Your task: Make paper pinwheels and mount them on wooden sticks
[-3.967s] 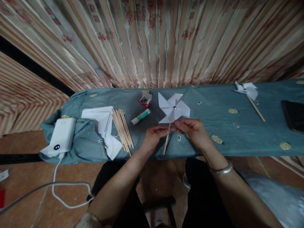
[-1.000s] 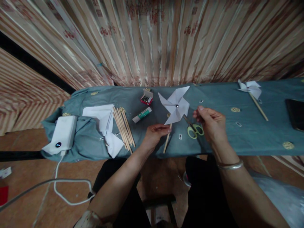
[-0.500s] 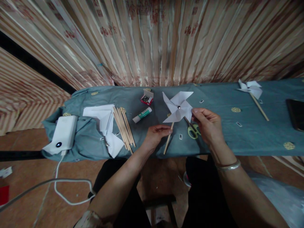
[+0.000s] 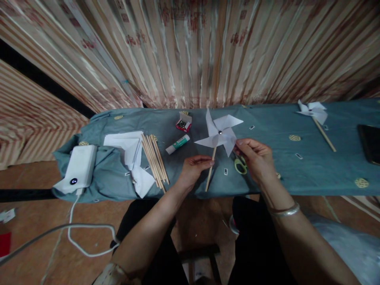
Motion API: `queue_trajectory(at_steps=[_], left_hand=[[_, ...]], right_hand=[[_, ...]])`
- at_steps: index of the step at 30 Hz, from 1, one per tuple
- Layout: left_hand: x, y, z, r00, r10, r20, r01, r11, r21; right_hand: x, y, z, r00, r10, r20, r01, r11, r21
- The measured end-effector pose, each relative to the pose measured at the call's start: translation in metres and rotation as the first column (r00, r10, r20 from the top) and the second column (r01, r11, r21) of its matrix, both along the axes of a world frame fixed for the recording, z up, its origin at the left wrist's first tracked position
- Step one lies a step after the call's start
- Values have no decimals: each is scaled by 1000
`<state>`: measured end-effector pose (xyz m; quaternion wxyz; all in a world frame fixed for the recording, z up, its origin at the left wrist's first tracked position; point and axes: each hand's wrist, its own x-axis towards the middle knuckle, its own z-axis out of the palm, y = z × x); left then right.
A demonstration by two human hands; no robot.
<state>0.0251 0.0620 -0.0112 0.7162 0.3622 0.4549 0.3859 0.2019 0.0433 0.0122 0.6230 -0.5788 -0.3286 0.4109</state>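
A white paper pinwheel (image 4: 214, 139) with a silver pin at its centre is held over the cloth, its wooden stick slanting down. My left hand (image 4: 192, 170) pinches that stick just under the blades. The thumb and forefinger of my right hand (image 4: 257, 156) close on the edge of the pinwheel's lower right blade. Behind my right fingers lie scissors with green handles (image 4: 240, 165), partly hidden. To the left are a green and white glue stick (image 4: 177, 144) and an opened small red box of pins (image 4: 183, 123).
A bundle of wooden sticks (image 4: 154, 160) and folded white papers (image 4: 126, 146) lie left. Beyond them is a white power bank (image 4: 80, 166) with a cable. Another pinwheel (image 4: 317, 113) and a dark phone-like object (image 4: 369, 142) lie right. A curtain (image 4: 190, 55) hangs behind the table.
The pinwheel's blades have turned, and its head has shifted slightly left. My right hand has moved a little left and down with the blade. My left hand keeps its grip on the stick.
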Motion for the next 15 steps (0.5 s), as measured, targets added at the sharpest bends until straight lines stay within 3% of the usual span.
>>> queue_trajectory(at_steps=[15], left_hand=[[2,2,0,999,29,-16,-29,999,19]], right_hand=[[-12,-3,-3,994,100,53,-101,995,10]])
